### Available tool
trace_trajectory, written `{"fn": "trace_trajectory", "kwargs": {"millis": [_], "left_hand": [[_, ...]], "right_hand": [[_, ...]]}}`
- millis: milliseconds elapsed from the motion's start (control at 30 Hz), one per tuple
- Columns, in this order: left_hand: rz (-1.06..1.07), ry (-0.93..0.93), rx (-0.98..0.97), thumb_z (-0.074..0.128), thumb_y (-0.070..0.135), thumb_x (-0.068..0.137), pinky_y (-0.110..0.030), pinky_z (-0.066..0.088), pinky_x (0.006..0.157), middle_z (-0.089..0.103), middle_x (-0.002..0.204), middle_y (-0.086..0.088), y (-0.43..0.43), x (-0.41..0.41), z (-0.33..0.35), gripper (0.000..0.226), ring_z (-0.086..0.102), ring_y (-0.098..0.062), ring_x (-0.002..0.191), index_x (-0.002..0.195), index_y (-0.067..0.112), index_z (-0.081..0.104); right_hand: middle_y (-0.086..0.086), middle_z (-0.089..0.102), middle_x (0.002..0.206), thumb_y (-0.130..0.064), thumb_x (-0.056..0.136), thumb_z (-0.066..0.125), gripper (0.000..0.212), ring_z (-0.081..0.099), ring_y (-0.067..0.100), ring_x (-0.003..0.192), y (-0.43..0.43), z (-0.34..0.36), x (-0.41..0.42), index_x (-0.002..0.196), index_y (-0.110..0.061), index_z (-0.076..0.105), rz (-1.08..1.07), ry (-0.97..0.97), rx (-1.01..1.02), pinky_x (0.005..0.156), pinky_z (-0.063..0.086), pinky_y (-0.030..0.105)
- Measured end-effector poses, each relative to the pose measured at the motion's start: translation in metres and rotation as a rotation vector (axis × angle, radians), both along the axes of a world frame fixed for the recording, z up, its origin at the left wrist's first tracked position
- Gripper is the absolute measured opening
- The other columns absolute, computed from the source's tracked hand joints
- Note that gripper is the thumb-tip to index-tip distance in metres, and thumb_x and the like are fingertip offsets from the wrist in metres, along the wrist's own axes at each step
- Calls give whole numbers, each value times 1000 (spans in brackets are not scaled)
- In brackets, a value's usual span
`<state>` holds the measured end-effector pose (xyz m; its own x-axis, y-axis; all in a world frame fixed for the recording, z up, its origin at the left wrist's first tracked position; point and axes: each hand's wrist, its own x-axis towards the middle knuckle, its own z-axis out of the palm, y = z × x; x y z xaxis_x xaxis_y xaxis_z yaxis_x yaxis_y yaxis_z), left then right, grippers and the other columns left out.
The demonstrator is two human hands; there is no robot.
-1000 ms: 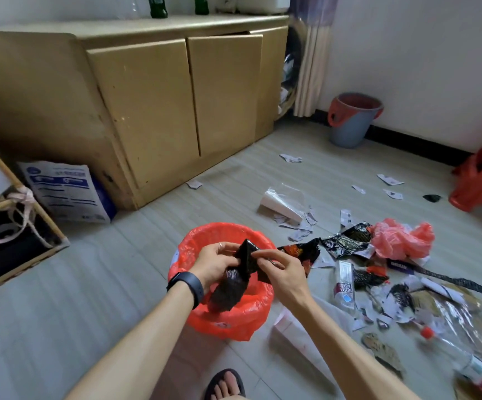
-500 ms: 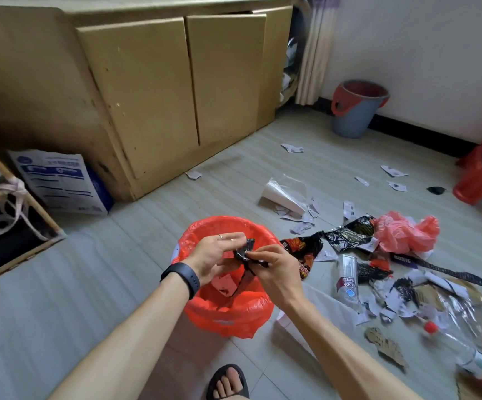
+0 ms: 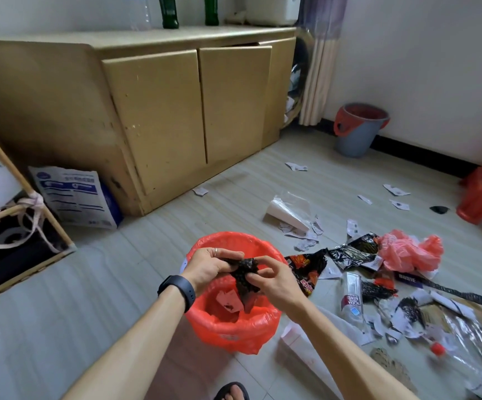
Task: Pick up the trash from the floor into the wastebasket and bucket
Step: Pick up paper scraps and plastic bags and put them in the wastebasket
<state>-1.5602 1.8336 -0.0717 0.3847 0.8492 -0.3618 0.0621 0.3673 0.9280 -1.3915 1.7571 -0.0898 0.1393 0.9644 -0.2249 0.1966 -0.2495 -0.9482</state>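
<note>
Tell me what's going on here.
A person's left hand and right hand both grip a crumpled black wrapper over the red-lined wastebasket, which has a paper scrap inside. To its right the floor is littered with trash, including a pink bag and a bottle. The bucket stands by the far wall.

The floor [image 3: 75, 298] on my feed is pale striped planks, and the right side is a proper mess. The red-lined wastebasket [image 3: 234, 333] stands in the middle, close to me. Just right of it lie a red-and-black noodle wrapper [image 3: 306, 272], a shiny black wrapper [image 3: 352, 251], a crumpled pink plastic bag [image 3: 407, 252] and a soda bottle [image 3: 350, 295]. A clear red-capped bottle [image 3: 464, 368] lies lower right. Paper scraps [image 3: 296, 166] trail toward the grey bucket [image 3: 355, 137] by the far wall. A blue-and-white sack [image 3: 75, 197] leans on the wooden cabinet [image 3: 159, 111].
</note>
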Motion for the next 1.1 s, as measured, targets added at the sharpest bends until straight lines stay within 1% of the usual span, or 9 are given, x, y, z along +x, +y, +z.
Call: {"fn": "trace_trajectory", "kwargs": {"millis": [133, 233, 300, 533, 633, 733, 800, 967, 1100], "left_hand": [[-45, -73, -145, 66, 26, 79, -31, 44, 75, 72, 110, 2, -3, -2, 1, 33, 66, -20, 96, 110, 29, 74], [-123, 34, -266, 68, 53, 81, -34, 48, 82, 73, 112, 1, -1, -2, -7, 43, 70, -23, 102, 117, 30, 70], [-194, 120, -270, 65, 52, 86, -37, 47, 88, 74, 111, -3, -1, -1, -14, 40, 71, -25, 102, 116, 25, 69], [-61, 130, -160, 69, 11, 87, -23, 48, 68, 72, 92, -6, 12, 3, -35, 15, 69, -16, 73, 101, 16, 71], [40, 278, 78, 74, 2, 81, -18, 52, 59, 72, 87, -5, 20, 4, -50, 19, 66, -14, 68, 93, 15, 70], [20, 560, 360, 75, 17, 74, -13, 50, 72, 73, 86, 14, 25, 3, -63, 20, 67, -3, 81, 88, 30, 70], [-57, 685, 463, 73, 26, 74, -12, 48, 72, 71, 86, 18, 27, 6, -72, 19, 65, 2, 84, 90, 35, 68], [-562, 1259, 802, 56, 28, 87, -35, 49, 89, 68, 119, 6, 46, 23, -124, 32, 60, -21, 115, 118, 36, 57], [-979, 1332, 437, 58, 49, 81, -42, 32, 115, 21, 162, -4, 60, 27, -179, 82, 25, -30, 147, 153, 39, 20]], "right_hand": [[12, 75, 84, -6, 89, 71, 24, 75, 26, 81, 7, -6, -4, 102, -25, 73, -117, 107, 40, 76, 62, 47], [9, 77, 84, -2, 87, 72, 20, 74, 30, 84, 13, -15, -1, 93, -19, 78, -158, 141, 42, 76, 62, 43], [6, 77, 87, 1, 86, 71, 22, 74, 27, 88, 15, -17, 1, 91, -19, 80, -173, 156, 44, 79, 61, 41], [7, 77, 102, 7, 88, 57, 33, 74, 21, 96, 23, -18, 10, 105, -13, 78, -92, 305, -89, 82, 60, 30], [-9, 73, 109, -15, 88, 64, 29, 68, 6, 98, 20, -29, 19, 114, -24, 74, -72, -105, -21, 81, 53, 18], [-4, 59, 129, -21, 83, 62, 48, 52, 15, 120, 14, -53, 30, 131, -27, 61, -136, -565, 79, 103, 42, 29], [3, 51, 138, -22, 84, 62, 63, 46, 21, 125, 8, -71, 33, 145, -22, 46, -143, -590, 25, 108, 37, 33], [7, 37, 155, -28, 92, 52, 82, 41, 25, 134, 1, -112, 30, 160, -20, 6, -124, -513, -69, 114, 33, 37], [5, 41, 152, -22, 97, 46, 79, 42, 21, 132, 2, -119, 26, 159, -29, -3, -162, -438, -19, 111, 34, 34]]}}
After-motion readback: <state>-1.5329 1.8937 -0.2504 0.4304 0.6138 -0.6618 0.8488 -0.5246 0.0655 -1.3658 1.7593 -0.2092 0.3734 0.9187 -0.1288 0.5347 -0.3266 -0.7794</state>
